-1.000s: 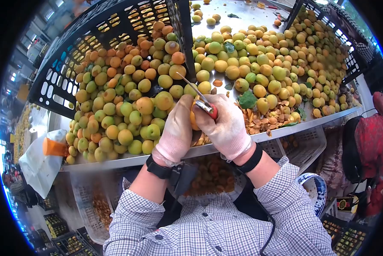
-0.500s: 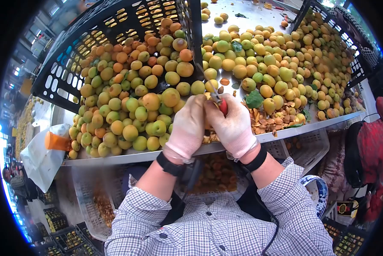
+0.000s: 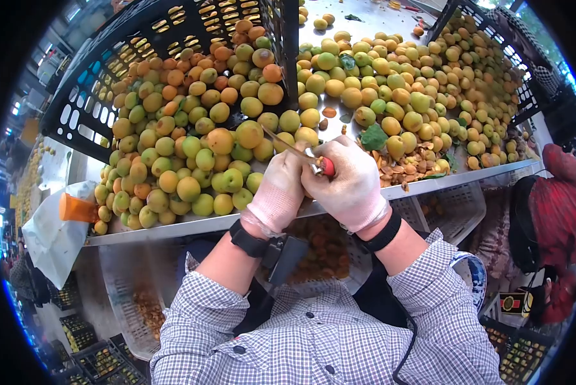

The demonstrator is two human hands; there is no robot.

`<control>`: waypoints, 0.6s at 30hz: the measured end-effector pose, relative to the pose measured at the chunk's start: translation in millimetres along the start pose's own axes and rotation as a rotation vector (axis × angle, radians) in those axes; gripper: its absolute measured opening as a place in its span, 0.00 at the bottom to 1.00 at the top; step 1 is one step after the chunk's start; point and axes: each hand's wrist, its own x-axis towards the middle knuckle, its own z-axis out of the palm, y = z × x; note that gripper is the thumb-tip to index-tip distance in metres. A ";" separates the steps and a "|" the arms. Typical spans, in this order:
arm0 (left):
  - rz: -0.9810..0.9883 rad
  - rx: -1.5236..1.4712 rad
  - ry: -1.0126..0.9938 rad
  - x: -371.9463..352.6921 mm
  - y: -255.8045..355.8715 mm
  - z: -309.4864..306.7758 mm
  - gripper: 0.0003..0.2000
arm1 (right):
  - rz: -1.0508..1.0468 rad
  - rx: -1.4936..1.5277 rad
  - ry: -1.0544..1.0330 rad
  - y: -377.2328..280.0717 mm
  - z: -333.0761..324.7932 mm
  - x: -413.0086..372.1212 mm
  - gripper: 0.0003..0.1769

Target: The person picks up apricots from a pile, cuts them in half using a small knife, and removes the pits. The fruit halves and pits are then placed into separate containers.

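My right hand point(image 3: 347, 181), in a pale glove, is closed around a small knife point(image 3: 327, 167) with a red handle. Its thin blade points up and to the left, across the top of my left hand point(image 3: 277, 191). That hand is gloved too, its fingers curled in against the right one; whatever they hold is hidden. Both hands meet above the table's front edge. Yellow-green apricots point(image 3: 220, 142) are heaped just left of them. To the right lies a pile of split apricot pieces and pits point(image 3: 411, 168), beside a green leaf point(image 3: 373, 137).
A black crate point(image 3: 76, 122) lies tipped at the left, spilling apricots; another black crate point(image 3: 527, 96) stands at the right. Below the metal table edge point(image 3: 166, 231) are white baskets point(image 3: 118, 282) with cut fruit. An orange cup-like object point(image 3: 77, 208) rests on a white bag point(image 3: 53, 234).
The knife has turned, its blade now slanting further left over my left hand. Both hands have shifted slightly and remain together. The whole view has moved a little.
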 end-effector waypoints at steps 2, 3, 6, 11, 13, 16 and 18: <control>-0.175 -0.170 -0.059 -7.2 14.9 5.2 0.18 | -0.031 -0.023 -0.023 -2.6 -2.3 -1.9 0.08; -0.175 -0.171 -0.061 -10.1 20.1 6.8 0.18 | -0.030 -0.024 -0.023 -4.5 -3.2 -2.2 0.08; -0.219 -0.139 -0.085 -18.4 31.0 10.3 0.14 | -0.062 -0.029 -0.049 -10.4 -6.3 -3.0 0.08; -0.383 -0.160 -0.210 -20.1 37.2 -9.2 0.10 | -0.102 0.013 -0.070 -16.0 -8.1 -3.8 0.09; -0.339 -0.130 -0.295 -20.7 36.2 -14.9 0.11 | -0.112 -0.005 -0.081 -16.8 -8.7 -4.8 0.09; 0.055 0.593 -0.355 -22.3 31.6 -21.9 0.18 | -0.131 -0.021 -0.106 -17.4 -8.9 -5.7 0.11; 0.648 0.936 -0.421 -19.4 20.9 -29.5 0.09 | -0.140 -0.023 -0.118 -19.1 -9.2 -5.2 0.12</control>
